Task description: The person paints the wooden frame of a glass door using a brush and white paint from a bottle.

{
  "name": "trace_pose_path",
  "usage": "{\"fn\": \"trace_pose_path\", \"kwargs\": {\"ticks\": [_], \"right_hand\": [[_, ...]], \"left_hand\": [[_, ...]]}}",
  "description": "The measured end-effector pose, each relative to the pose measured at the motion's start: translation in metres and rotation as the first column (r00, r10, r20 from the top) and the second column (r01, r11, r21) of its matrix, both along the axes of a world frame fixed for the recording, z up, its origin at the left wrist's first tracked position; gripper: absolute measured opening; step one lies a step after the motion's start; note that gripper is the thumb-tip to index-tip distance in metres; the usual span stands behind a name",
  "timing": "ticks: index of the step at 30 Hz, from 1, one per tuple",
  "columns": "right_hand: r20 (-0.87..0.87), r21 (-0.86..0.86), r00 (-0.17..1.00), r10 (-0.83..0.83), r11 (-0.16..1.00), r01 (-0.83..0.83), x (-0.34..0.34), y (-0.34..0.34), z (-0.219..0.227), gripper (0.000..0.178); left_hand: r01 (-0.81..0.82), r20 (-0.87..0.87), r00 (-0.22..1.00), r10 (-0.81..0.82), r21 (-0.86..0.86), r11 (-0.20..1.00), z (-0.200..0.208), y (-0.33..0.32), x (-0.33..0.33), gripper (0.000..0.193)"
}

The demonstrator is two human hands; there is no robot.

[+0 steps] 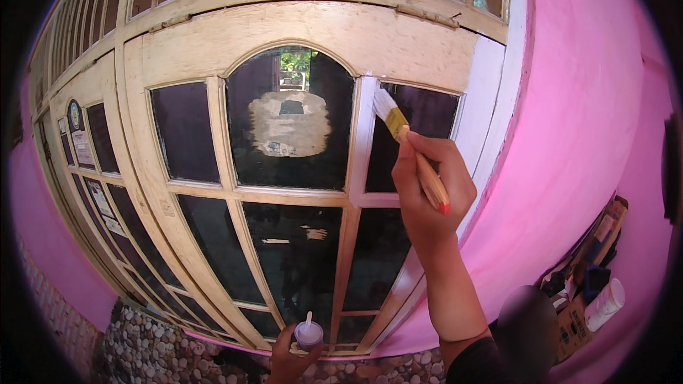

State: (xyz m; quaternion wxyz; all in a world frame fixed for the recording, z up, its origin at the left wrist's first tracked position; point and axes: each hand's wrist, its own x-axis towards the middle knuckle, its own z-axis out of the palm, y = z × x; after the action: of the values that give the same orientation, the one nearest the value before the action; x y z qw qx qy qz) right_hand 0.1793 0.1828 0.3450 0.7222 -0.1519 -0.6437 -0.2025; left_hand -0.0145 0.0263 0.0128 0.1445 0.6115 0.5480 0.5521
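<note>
Head view: I see the right hand (437, 183) closed round 1 paintbrush (396, 124), bristles (386, 105) at the white bar (361, 139), toward the upper right corner of the door (413, 50). Left hand (287, 355) curled round 1 small cup (309, 345) of pale paint (311, 333), stick (308, 319) inside, before the door's bottom edge.

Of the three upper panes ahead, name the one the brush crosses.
The right pane, toward the pink wall: the brush in the right hand overlaps it, clear of the left pane and arched middle pane.
</note>
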Motion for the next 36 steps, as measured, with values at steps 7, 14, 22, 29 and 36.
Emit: {"fn": "trace_pose_path", "kwargs": {"ticks": [7, 14, 22, 29, 36], "right_hand": [[-0.014, -0.067, 0.999, 0.042, 0.997, -0.043, -0.002, 0.0, 0.008, 0.015], [-0.002, -0.049, 0.999, 0.037, 0.998, -0.037, 0.0, -0.01, 0.003, 0.015], [0.026, -0.129, 1.0, 0.001, 0.992, 0.003, 0.005, -0.005, -0.001, 0.009], [-0.061, -0.103, 0.998, 0.024, 0.994, -0.03, 0.003, -0.01, 0.001, 0.015], [-0.038, -0.154, 0.998, 0.042, 0.987, -0.047, -0.001, -0.004, -0.003, 0.015]], "left_hand": [[0.035, 0.029, 0.999, -0.034, -0.049, 0.998, 0.01, -0.004, 0.0, 0.066], [0.076, 0.127, 0.989, -0.072, -0.026, 0.997, -0.011, 0.003, -0.002, 0.061], [0.109, 0.163, 0.981, -0.102, -0.034, 0.993, -0.01, 0.002, -0.002, 0.06], [0.077, 0.095, 0.993, -0.074, -0.029, 0.997, -0.011, -0.001, -0.005, 0.059], [0.081, 0.126, 0.989, -0.079, -0.014, 0.997, -0.016, -0.001, -0.004, 0.06]]}}
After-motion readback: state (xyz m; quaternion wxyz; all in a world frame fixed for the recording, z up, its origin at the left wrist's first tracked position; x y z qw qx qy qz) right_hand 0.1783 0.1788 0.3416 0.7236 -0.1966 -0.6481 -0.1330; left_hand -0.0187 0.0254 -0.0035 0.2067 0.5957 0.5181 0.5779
